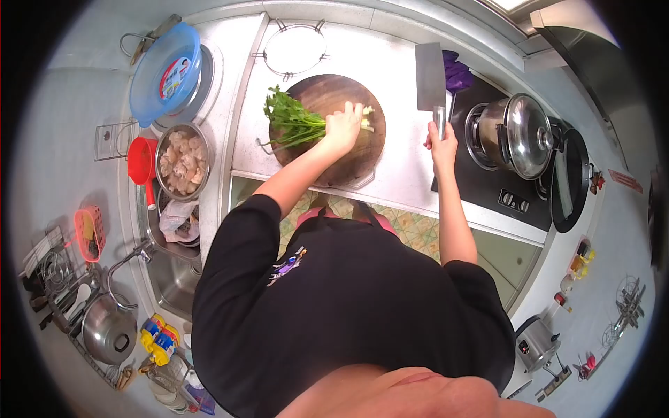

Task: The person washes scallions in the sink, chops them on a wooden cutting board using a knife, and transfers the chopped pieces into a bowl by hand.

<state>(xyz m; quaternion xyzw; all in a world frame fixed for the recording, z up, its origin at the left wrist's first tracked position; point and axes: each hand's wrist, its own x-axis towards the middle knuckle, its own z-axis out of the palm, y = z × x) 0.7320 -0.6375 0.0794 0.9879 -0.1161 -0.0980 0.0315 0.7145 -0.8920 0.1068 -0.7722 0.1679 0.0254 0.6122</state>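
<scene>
A bunch of leafy green stalks point(296, 120) lies across a round wooden cutting board point(334, 167). My left hand point(344, 127) is closed over the stalks, and their pale cut ends show just right of my fingers. To the right of the board, my right hand point(442, 141) grips the handle of a cleaver point(431, 75). Its broad blade points away from me, apart from the board and the greens.
A lidded steel pot point(517, 136) stands on the black stove point(505, 187) at right, with a black wok point(570, 180) beyond. A wire ring point(285, 74) lies behind the board. At left are a bowl of raw meat point(182, 161), a blue basin point(150, 76) and the sink point(174, 282).
</scene>
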